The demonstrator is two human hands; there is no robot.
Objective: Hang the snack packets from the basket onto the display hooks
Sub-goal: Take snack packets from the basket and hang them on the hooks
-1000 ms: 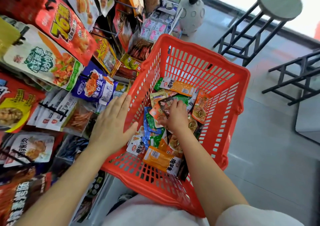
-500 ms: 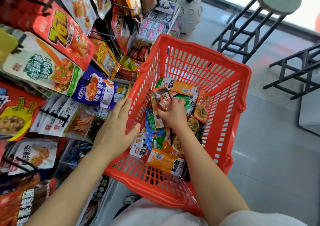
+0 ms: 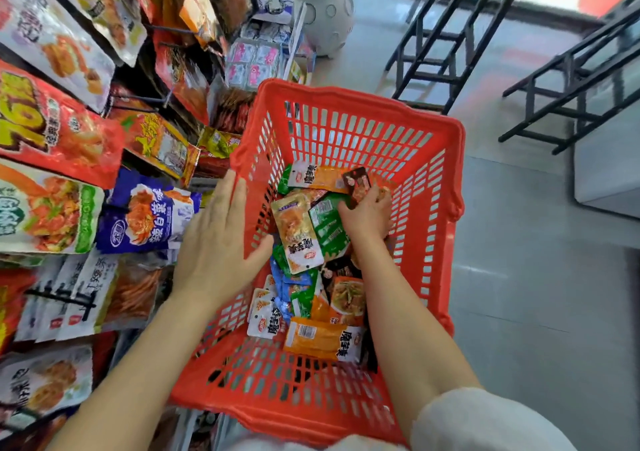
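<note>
1. Red plastic basket (image 3: pixel 346 128) sits right by the snack rack (image 3: pixel 69 139), with a pile of snack packets (image 3: pixel 311 298) inside.
2. Left hand (image 3: pixel 221 243) lies on the basket's left wall, fingers straight and together.
3. Right hand (image 3: pixel 369 213) is down in the pile, fingers pinching a small dark packet (image 3: pixel 358 184).

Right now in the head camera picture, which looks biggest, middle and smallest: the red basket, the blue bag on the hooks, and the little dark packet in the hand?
1. Red basket, biggest by far.
2. Blue bag hanging on the rack.
3. Dark packet, pinched in the right hand's fingers; smallest.
</note>
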